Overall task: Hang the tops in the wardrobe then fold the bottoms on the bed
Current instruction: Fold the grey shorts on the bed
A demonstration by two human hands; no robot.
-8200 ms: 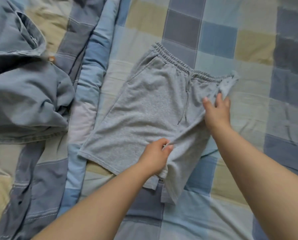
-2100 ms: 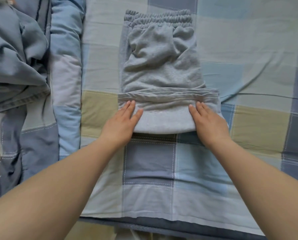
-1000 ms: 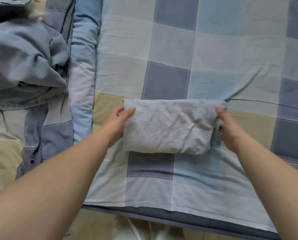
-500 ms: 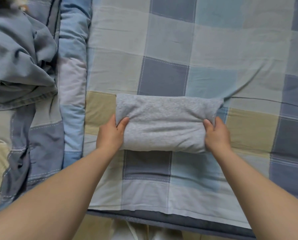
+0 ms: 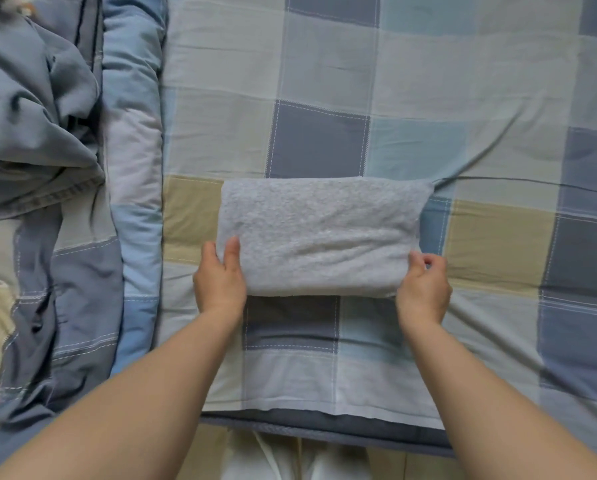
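**Folded shorts on bed, both hands at its near corners**

Grey shorts [image 5: 319, 233] folded into a compact rectangle, lying flat on the checked bed sheet [image 5: 325, 81]. Left hand [image 5: 220, 279] grips the near-left corner, thumb on top, fingers curled round the edge. Right hand [image 5: 424, 287] pinches the near-right corner. Crumpled blue-grey garment [image 5: 30, 116] lies well apart at far left, beyond the quilt roll [image 5: 134, 133].
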